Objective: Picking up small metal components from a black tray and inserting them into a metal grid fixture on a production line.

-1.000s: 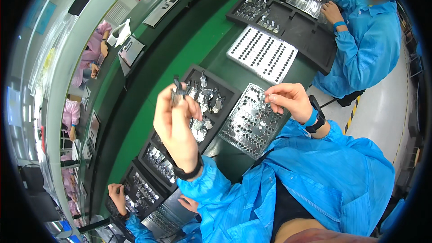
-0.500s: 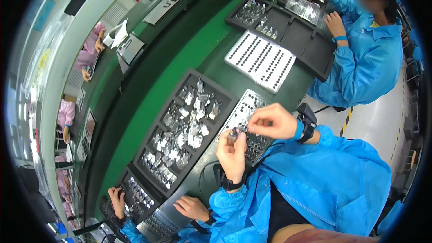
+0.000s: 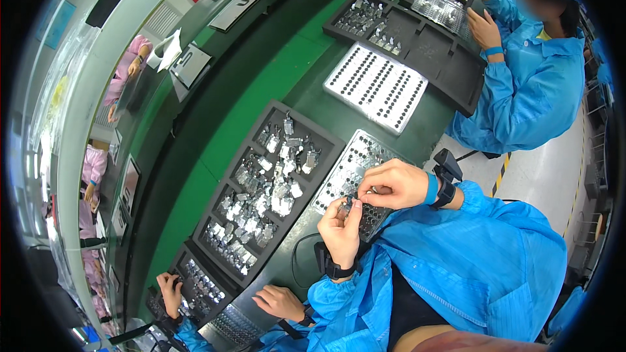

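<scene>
My left hand (image 3: 340, 238) pinches a small dark and silvery metal part (image 3: 347, 206) between thumb and fingers. My right hand (image 3: 401, 184) is closed in a pinch, its fingertips touching the top of that part; anything tiny between them is too small to make out. Both hands hover over the near end of a clear plastic tray (image 3: 339, 173) dotted with small black round pieces. Left of it lies a black compartment tray (image 3: 274, 112) heaped with loose shiny metal parts (image 3: 264, 189).
Beyond the clear tray lies a white tray (image 3: 377, 88) with rows of black pieces. A black divided tray (image 3: 435, 58) sits before a co-worker in blue (image 3: 528, 98). Another person's hands (image 3: 279, 302) are at the lower left. A green belt (image 3: 244, 88) curves past the table.
My right hand has come down and left, so its fingertips meet the part. My left hand has shifted slightly right. The far co-worker's hands have shifted.
</scene>
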Demonstrator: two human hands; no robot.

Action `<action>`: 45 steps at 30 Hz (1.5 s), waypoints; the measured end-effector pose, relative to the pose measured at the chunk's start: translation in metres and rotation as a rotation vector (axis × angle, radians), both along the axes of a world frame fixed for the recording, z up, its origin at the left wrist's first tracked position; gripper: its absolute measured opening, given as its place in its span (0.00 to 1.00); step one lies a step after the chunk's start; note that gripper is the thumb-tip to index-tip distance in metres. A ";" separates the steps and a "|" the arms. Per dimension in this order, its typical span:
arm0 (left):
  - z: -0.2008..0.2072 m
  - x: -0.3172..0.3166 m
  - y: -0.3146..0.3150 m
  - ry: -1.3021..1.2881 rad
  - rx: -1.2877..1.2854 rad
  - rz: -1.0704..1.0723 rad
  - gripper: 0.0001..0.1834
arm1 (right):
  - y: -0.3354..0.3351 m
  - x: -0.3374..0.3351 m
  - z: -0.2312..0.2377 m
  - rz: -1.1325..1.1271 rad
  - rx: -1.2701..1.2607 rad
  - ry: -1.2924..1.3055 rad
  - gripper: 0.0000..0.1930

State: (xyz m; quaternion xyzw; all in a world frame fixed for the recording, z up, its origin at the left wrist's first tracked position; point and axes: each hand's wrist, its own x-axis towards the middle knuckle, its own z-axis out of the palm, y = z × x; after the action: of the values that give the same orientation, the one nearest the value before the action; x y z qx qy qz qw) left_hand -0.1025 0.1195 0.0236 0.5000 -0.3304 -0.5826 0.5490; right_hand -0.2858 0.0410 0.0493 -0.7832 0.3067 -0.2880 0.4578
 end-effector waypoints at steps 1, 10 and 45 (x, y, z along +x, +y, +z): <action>0.000 0.000 0.000 -0.040 0.014 -0.003 0.06 | 0.001 0.000 -0.002 -0.001 -0.037 -0.028 0.06; 0.005 -0.002 -0.004 0.037 0.050 -0.059 0.09 | 0.001 -0.007 0.000 -0.057 -0.001 -0.015 0.04; 0.020 0.009 0.000 -0.172 -0.069 -0.081 0.07 | -0.002 0.001 0.014 -0.057 -0.471 0.128 0.07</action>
State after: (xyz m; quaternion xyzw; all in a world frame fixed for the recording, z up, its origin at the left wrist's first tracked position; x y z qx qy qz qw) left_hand -0.0932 0.1193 0.0435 0.5153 -0.4161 -0.5475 0.5115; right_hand -0.2848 0.0388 0.0629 -0.8760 0.2815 -0.3143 0.2338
